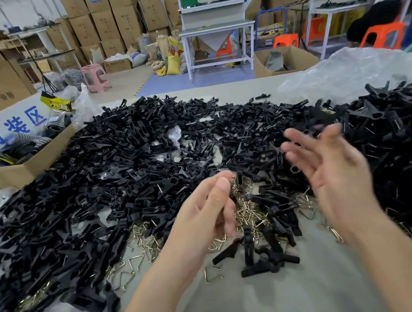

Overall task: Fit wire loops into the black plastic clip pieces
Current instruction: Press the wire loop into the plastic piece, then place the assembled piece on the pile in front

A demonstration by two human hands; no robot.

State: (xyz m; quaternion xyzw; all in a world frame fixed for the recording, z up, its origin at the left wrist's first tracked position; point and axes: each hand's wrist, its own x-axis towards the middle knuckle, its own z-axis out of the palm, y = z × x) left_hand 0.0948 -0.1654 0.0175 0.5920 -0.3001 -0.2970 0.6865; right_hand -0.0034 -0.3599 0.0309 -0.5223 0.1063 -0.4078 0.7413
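Grey table [295,300] under black clips [121,153], cartons [105,17] behind, right hand [337,173] spread, left hand [206,212] curled, hold unclear

Stacked cartons [102,20]; white workbench [216,28]

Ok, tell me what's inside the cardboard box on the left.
The cardboard box holds dark, grey-striped items and yellow-black packaging in clear plastic. A white sign covers its left part, hiding the rest.

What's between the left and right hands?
Head view: wire loops mixed with black clip pieces lie on the table between the left hand and right hand.
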